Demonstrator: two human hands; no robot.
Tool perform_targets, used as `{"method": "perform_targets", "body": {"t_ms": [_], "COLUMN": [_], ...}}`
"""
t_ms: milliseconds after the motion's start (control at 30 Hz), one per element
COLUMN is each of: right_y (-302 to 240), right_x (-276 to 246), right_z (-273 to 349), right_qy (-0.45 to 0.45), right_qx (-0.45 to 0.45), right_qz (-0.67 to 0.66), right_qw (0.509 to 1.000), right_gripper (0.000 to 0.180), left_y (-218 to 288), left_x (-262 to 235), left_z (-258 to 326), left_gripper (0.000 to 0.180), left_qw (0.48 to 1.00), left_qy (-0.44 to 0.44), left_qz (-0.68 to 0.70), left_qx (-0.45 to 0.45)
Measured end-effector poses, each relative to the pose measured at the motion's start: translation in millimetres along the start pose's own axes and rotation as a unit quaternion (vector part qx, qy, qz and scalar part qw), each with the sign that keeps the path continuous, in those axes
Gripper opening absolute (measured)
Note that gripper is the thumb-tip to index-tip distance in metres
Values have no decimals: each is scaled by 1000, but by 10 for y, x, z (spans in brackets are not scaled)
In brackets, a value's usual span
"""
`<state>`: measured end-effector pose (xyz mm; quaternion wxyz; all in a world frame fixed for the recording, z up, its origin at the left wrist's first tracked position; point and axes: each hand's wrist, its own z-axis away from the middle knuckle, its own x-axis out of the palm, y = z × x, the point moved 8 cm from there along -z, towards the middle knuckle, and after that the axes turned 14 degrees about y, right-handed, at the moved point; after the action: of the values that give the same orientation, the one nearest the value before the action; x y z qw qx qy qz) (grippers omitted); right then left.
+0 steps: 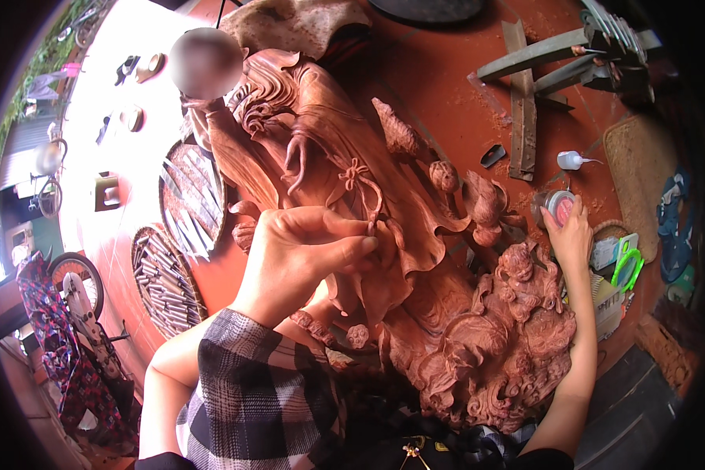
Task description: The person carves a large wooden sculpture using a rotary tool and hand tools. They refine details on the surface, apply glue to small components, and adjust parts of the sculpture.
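Note:
A large reddish-brown carved wooden figure (415, 219) lies tilted across the middle, its robe full of folds. Over the robe, my left hand (309, 254) has its thumb and forefinger pinched together beside a carved cord and knot (354, 174). Whatever sits between those fingertips is too small to make out. Black-and-white checkered cloth (251, 376) hides part of my left arm. My right hand (570, 235) reaches past the densely carved base (509, 337) to the right and grips a small round jar (560, 207) with a pink label.
On the left, a round basket holds several chisels (168, 286), and a tray of long blades (192, 196) stands behind it. A small white nozzle bottle (572, 160), a wooden bar (523, 110) and a bright green ring-shaped thing (627, 270) are at the right. Wood dust covers the tiles.

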<state>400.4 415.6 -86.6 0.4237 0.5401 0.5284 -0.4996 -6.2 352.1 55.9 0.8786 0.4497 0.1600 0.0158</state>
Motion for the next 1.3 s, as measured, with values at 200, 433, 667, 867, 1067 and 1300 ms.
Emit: {"method": "perform_targets", "body": {"t_ms": [200, 433, 667, 867, 1067, 1300], "right_y": [27, 4, 28, 116, 47, 132], "right_x": [4, -1, 8, 57, 33, 94], "right_z": [2, 10, 16, 42, -1, 68], "right_qy": [-1, 0, 9, -6, -28, -17], "right_qx": [6, 10, 6, 35, 47, 53], "right_qz": [5, -5, 4, -21, -31, -51], "right_qw": [1000, 1000, 1000, 999, 998, 997], "right_gripper": [78, 79, 86, 89, 92, 94], "left_y": [13, -47, -69, -31, -84, -103], "left_x": [14, 2, -28, 2, -43, -48], "left_z": [1, -32, -34, -26, -12, -30], "left_gripper": [14, 10, 13, 11, 7, 8], "left_qw": [1000, 1000, 999, 1000, 998, 998], "left_qy": [-3, 7, 3, 18, 31, 44], "left_qz": [22, -1, 32, -3, 60, 33], "left_qx": [-1, 0, 9, 4, 10, -4]}}
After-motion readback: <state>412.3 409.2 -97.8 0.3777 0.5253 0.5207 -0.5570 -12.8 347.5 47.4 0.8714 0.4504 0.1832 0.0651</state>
